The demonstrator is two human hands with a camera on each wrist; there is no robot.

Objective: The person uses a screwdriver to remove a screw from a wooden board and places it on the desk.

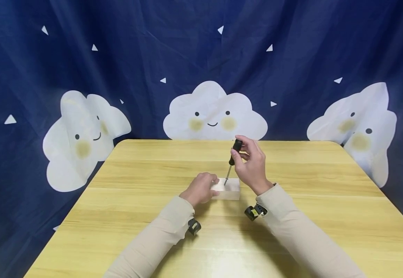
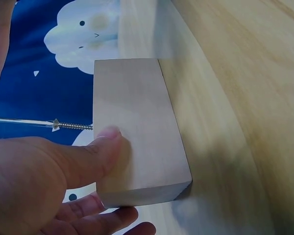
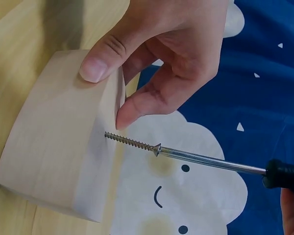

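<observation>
A pale wooden block lies on the table. My left hand grips its left end, the thumb on the near side face and the fingers round the far side. My right hand holds a screwdriver by its black handle, thumb and fingertips around it. The steel shaft slants down to a screw, whose head sits at the driver's tip. The screw's point meets the block's top face, with most of its thread showing outside the wood. In the right wrist view only fingertips show beside the handle.
The light wood table spreads around the block. Behind it hangs a dark blue curtain printed with white clouds and triangles. Each wrist carries a black strapped camera, such as the right one.
</observation>
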